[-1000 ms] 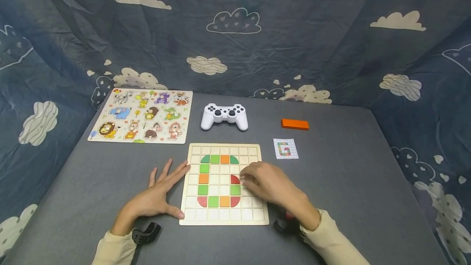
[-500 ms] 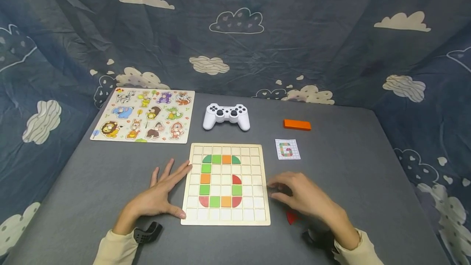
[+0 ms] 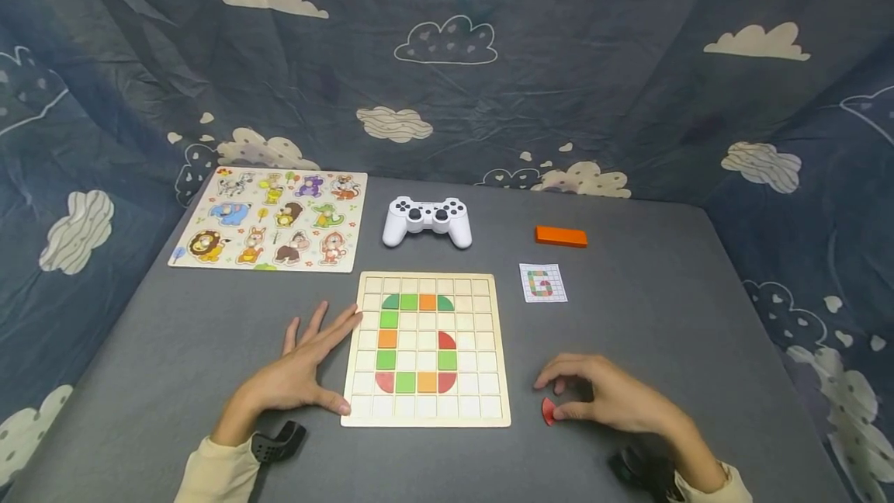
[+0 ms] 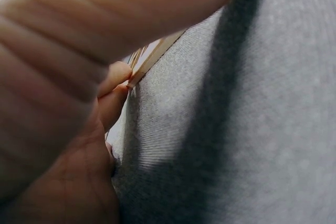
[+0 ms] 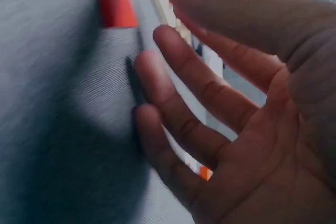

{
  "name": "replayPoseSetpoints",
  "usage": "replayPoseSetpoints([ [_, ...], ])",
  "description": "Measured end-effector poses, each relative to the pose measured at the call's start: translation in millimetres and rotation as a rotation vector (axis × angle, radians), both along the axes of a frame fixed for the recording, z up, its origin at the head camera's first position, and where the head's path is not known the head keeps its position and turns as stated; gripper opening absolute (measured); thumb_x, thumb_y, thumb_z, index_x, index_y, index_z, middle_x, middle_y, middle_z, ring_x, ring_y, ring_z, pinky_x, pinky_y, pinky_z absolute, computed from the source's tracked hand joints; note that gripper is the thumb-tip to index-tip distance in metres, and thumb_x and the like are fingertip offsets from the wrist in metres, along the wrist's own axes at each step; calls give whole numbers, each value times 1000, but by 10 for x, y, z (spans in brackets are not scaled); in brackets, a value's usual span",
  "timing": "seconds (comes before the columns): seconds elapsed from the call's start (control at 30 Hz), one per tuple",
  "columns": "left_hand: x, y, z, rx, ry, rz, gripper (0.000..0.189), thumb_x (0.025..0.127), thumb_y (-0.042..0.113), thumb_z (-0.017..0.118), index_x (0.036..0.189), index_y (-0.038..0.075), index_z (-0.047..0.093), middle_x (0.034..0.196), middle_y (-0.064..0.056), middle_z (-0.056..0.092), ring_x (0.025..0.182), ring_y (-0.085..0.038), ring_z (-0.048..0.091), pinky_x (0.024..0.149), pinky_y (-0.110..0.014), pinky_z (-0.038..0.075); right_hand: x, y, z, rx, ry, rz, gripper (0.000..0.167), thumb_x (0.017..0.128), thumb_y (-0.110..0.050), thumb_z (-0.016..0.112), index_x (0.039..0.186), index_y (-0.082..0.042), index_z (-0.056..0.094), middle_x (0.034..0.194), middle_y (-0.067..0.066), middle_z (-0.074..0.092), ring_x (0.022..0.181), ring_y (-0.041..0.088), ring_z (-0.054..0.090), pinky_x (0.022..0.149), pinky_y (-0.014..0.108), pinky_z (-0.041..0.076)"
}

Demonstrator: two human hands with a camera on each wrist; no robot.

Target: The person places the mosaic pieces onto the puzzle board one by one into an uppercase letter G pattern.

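A wooden grid board (image 3: 483,402) lies flat, its green, orange and red pieces laid in a ring with a gap on the right side. My left hand (image 3: 296,371) is spread along the board's left edge, with thumb and fingertips touching it; the left wrist view shows fingertips at the board's side. To the right of the board, a loose red quarter-round piece (image 3: 548,411) rests on the table. Over it, my right hand (image 3: 608,394) hovers with bent, parted fingers, thumb tip close by the piece. In the right wrist view the red piece (image 5: 116,1) lies beyond the fingertips.
A small pattern card (image 3: 542,283) lies right of the board, with an orange block (image 3: 561,237) behind it. Farther back are a white game controller (image 3: 427,222) and an animal puzzle board (image 3: 268,220) at the left. A cloud-print cloth (image 3: 447,99) hangs behind the table.
My right hand has moved from the board's right side out to the right and toward me, reaching the loose red piece. The left hand has stayed on the board's edge.
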State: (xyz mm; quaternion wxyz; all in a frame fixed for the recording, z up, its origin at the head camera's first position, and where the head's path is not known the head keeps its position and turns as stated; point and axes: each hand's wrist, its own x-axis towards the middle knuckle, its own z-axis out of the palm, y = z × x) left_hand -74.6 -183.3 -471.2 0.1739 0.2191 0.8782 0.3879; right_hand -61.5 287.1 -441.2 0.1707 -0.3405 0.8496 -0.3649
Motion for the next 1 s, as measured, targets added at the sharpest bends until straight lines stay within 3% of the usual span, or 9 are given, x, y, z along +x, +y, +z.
replayPoseSetpoints([
  [0.2,-1,3,-4,-2,6,-5,128,58,47,92,161,15,23,169,-11,13,151,-49,-14,108,-71,-19,40,62,-106,-66,23,82,33,84,-16,81,115,-21,69,115,-4,68,96,11,62,82,26,51],
  [0.37,-5,4,-18,-4,4,2,128,58,47,93,161,16,23,169,-10,13,151,-48,-14,108,-71,-19,57,72,-158,-47,-3,90,42,81,-8,82,118,-24,69,120,-6,65,107,11,60,92,24,48],
  [0.53,-10,-5,-29,-6,1,-2,129,58,47,93,161,15,23,169,-10,12,151,-48,-14,108,-70,-20,70,61,-167,-32,26,93,42,80,-7,81,116,-26,69,118,-8,66,109,9,58,96,23,45],
  [0.8,-27,-7,-42,-16,-6,0,129,57,48,93,161,17,23,170,-8,12,152,-46,-15,109,-69,-20,76,14,-166,-21,123,91,34,82,-13,82,111,-28,69,111,-11,68,102,8,58,89,25,45],
  [1.0,-23,-6,-45,-17,2,1,130,56,47,93,161,17,23,170,-7,11,152,-45,-14,109,-69,-19,55,-41,-132,6,76,63,28,83,-15,82,105,-28,70,104,-13,67,89,6,59,78,24,48],
])
